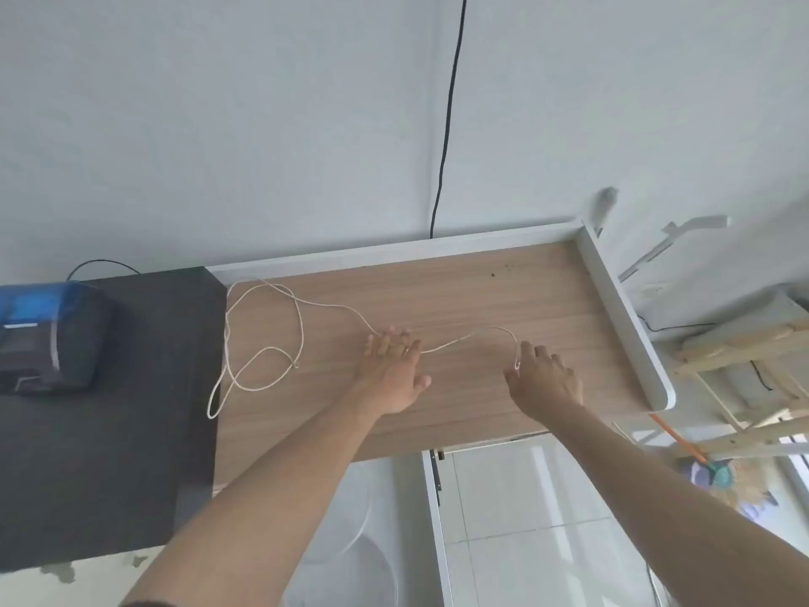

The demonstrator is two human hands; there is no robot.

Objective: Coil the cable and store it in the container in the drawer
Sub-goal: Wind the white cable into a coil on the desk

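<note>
A plain home room or small home office, judging by the wood-grain tabletop (503, 291) with white raised edges against a bare painted wall (219, 124), a small blue-lidded printer (48, 335) on a dark cabinet (131, 431), glossy floor tiles (525, 519) and a wooden rack (744, 370).

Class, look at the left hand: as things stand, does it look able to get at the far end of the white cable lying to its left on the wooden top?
Probably yes. The left hand lies flat over the white cable, and the cable's loose end rests on bare wooden top with nothing between. The black printer sits well aside.

Both hands (394, 378) (543, 383) on uncoiled white cable (262, 343)
</note>
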